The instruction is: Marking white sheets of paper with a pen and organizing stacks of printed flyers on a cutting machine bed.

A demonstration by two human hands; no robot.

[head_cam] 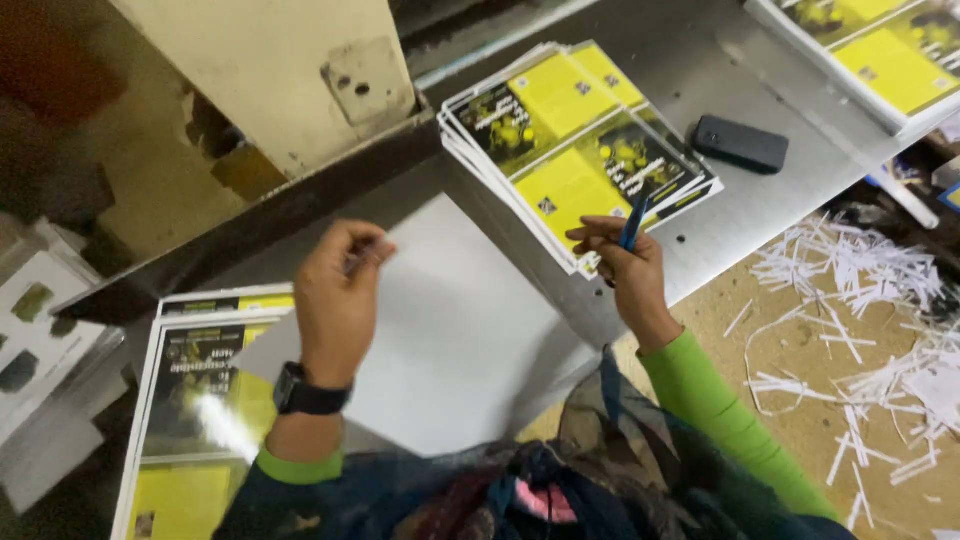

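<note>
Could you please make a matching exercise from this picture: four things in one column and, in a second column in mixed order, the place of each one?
Things:
1. blue pen
2. black case
3. wristwatch
4. paper strips

Places:
A. on the floor at the right
B. in the right hand
C. on the left hand's wrist
D. on the metal table, beside the fanned printed sheets

Pairs: 1-B, 2-D, 3-C, 4-A
</note>
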